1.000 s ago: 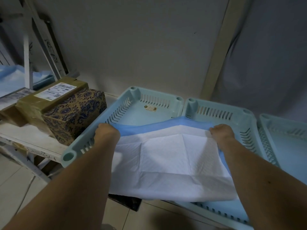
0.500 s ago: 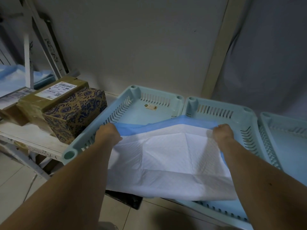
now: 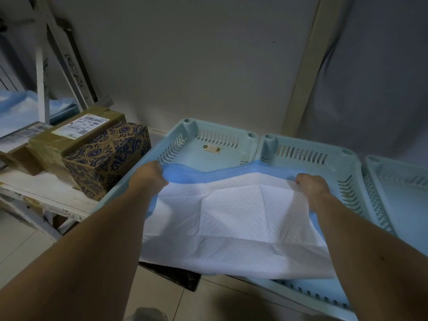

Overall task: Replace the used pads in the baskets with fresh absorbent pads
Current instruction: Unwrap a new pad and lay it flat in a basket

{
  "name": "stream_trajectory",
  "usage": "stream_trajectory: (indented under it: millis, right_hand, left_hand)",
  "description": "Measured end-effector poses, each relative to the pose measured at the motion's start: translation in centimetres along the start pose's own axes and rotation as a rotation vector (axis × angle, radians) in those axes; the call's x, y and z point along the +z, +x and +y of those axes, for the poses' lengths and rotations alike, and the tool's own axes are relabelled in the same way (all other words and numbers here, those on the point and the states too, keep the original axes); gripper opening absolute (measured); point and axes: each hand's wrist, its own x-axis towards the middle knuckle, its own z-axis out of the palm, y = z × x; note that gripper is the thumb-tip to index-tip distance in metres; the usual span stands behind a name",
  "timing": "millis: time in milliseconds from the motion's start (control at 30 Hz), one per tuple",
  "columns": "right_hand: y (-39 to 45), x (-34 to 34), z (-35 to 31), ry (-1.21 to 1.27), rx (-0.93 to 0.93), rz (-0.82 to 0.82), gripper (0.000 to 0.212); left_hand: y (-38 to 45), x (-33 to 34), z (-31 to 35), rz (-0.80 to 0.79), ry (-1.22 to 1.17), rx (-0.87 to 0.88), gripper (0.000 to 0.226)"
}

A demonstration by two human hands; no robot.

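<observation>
Pad [image 3: 234, 218] first: in the head view it is a fresh absorbent sheet, white face up with a blue backing, stretched between my two hands above the baskets. My left hand [image 3: 148, 179] pinches its far left corner and my right hand [image 3: 311, 185] grips the far right corner, both with fingers curled onto the blue edge. Over the last second I have drawn it a little nearer and higher, so its near edge now hangs over the front rim of the left basket [image 3: 209, 156], whose bare floor shows beyond the pad. The middle basket [image 3: 308, 158] is partly covered on its left side too. I judge the sheet is not yet laid; it needs lowering and squaring into one basket. A patterned box [image 3: 108, 158] sits on the desk [image 3: 44, 193] just left.
</observation>
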Motion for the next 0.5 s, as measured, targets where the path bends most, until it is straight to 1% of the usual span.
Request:
stream_trajectory:
  millis: [67, 167, 300, 400, 433, 500]
  right_hand:
    - [-0.1, 0.0, 0.0, -0.024, -0.007, -0.005, 0.024]
    - [-0.1, 0.0, -0.3, -0.039, -0.014, -0.013, 0.019]
    - [0.3, -0.1, -0.1, -0.105, -0.065, -0.016, 0.016]
    - [0.2, -0.3, 0.2, -0.11, -0.094, -0.014, 0.015]
    - [0.1, -0.3, 0.2, -0.099, -0.101, -0.011, 0.015]
    - [-0.2, -0.5, 0.2, -0.058, -0.09, -0.02, 0.019]
  left_hand:
    - [0.0, -0.3, -0.1, 0.019, 0.074, -0.002, 0.036]
    - [-0.6, -0.5, 0.2, 0.057, 0.125, -0.06, 0.042]
    - [-1.5, -0.5, 0.6, 0.099, 0.242, -0.033, 0.035]
    - [-1.5, -0.1, 0.7, 0.139, 0.118, -0.036, 0.032]
    - [-1.9, -0.4, 1.1, 0.136, 0.03, -0.067, 0.036]
    - [-2.4, -1.1, 1.5, 0.1, -0.156, -0.163, 0.056]
